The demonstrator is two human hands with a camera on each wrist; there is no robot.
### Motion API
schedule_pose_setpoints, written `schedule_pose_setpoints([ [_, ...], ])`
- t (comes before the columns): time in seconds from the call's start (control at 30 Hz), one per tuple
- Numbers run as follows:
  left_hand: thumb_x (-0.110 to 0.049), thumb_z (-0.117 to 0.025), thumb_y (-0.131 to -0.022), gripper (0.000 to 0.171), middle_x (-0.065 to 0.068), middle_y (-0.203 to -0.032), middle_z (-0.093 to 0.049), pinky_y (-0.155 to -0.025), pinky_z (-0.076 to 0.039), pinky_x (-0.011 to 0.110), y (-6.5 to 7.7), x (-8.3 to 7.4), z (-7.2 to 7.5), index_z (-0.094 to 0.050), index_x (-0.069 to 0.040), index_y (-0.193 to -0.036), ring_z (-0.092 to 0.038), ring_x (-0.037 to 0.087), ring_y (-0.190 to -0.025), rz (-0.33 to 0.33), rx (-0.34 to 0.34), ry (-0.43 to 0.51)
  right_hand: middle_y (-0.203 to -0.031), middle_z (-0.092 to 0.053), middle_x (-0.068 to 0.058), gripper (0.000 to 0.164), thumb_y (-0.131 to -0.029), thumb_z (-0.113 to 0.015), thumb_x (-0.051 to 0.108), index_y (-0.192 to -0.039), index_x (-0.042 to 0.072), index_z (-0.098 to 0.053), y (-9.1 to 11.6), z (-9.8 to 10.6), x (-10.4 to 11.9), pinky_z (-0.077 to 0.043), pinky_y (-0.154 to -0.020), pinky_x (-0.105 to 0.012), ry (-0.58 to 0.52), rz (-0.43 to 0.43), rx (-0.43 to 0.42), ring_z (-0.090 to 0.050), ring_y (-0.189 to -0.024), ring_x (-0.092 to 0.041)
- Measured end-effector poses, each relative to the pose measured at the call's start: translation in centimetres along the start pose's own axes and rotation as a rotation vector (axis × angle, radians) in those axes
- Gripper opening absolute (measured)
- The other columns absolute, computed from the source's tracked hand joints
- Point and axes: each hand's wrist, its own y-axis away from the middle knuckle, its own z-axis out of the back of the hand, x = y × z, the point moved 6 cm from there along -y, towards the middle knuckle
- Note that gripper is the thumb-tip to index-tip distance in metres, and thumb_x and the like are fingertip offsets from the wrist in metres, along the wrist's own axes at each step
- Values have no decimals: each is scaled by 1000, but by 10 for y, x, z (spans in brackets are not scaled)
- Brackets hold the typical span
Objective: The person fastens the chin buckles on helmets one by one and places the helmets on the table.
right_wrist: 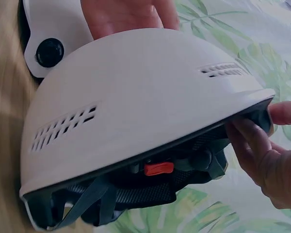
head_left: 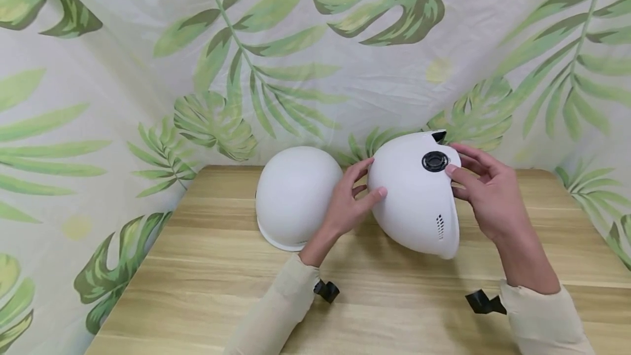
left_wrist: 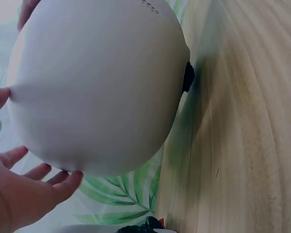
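A white helmet (head_left: 409,196) is tilted on its side close over the table, its crown toward the left. My right hand (head_left: 493,196) pinches its rim, thumb outside by the round black vent (head_left: 435,161) and fingers tucked under the edge. Spread fingertips and thumb of my left hand (head_left: 345,201) touch the crown. In the right wrist view, dark straps (right_wrist: 103,194) and a red buckle part (right_wrist: 158,168) show inside the shell, below slotted vents (right_wrist: 65,127). A second white helmet (head_left: 296,196) sits dome up on the table, just left of the held one.
Both helmets are at the back of a wood-grain table (head_left: 207,278). Right behind its far edge hangs a leaf-print cloth (head_left: 286,86), which also runs down both sides. Black mounts (head_left: 326,291) are strapped at both wrists.
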Motion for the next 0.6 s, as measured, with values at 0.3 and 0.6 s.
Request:
schedule_pose_setpoints([
  [0.3, -48, -69, -97, 78, 9, -170, -40, -116, -50, 55, -2, -3, 4, -42, -17, -164, -45, 32, -155, -14, 10, -39, -111, -75, -6, 38, -99, -67, -8, -134, 8, -69, -2, 7, -5, -66, -72, -27, -246, -18, 26, -79, -90, -16],
  [0.6, -34, -68, -100, 67, 14, -166, -43, -116, -50, 58, -1, 3, 6, -46, -16, -161, -46, 37, -153, 26, 7, -19, -110, -81, -10, 37, -101, -60, -12, -131, 6, -71, -3, 18, -12, -66, -69, -29, -430, -65, -14, -80, -86, -19],
])
